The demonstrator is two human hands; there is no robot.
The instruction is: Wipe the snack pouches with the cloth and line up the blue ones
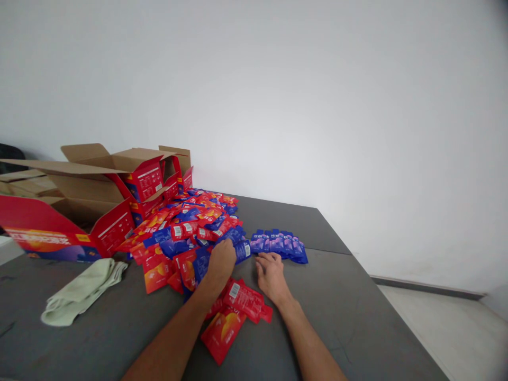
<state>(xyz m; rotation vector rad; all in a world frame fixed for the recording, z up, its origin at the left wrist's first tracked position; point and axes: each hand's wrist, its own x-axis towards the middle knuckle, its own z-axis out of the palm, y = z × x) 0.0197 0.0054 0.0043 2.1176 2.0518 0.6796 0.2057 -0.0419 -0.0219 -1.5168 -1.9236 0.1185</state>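
My left hand reaches into the right side of a pile of red and blue packets. Its fingers curl down, partly hidden, and look closed on a blue packet. Another blue packet with a barcode lies just right of that hand. My right hand rests on the table, thumb and fingers apart and bent, holding nothing. Its fingertips are at the near edge of an overlapping row of blue packets. Between my forearms lie several red packets, one showing orange fruit.
Open red cardboard boxes with raised flaps stand on the left. A folded pale green cloth lies in front of them. The dark grey table meets a white wall at the back; its right edge drops to a light floor.
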